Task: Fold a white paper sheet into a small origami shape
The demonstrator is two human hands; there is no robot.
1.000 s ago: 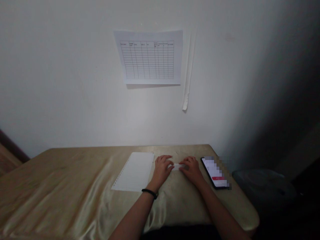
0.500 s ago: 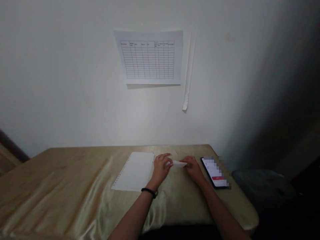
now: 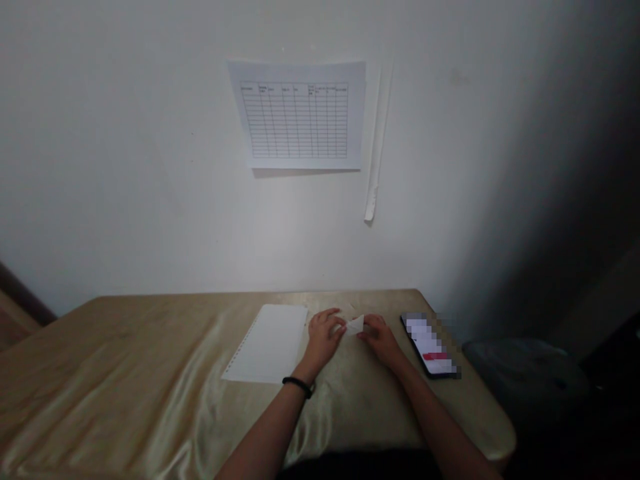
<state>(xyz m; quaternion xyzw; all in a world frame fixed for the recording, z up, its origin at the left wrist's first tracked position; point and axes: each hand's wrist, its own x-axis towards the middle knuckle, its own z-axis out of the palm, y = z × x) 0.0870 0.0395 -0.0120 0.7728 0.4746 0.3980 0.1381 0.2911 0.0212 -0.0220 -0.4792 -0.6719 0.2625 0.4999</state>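
Observation:
A small folded piece of white paper (image 3: 355,325) is held just above the table between my two hands. My left hand (image 3: 324,333), with a black band on its wrist, pinches the paper's left end between thumb and forefinger. On the other side, my right hand (image 3: 379,337) is closed on the right end of it. The paper looks roughly triangular, with a crease line across it. To the left of my left hand lies a flat white sheet (image 3: 270,343) with punched holes along its left edge.
A table under a shiny gold cloth (image 3: 150,360) stands against a white wall. At the right a phone (image 3: 431,347) lies with its screen lit. A printed grid sheet (image 3: 305,120) and a white strip (image 3: 376,147) are on the wall. A dark bulky object (image 3: 525,373) sits beyond the table's right edge.
The folded paper has turned from a thin, nearly flat edge to a triangular face with its point upward. My right hand has shifted slightly left; my left hand is almost still.

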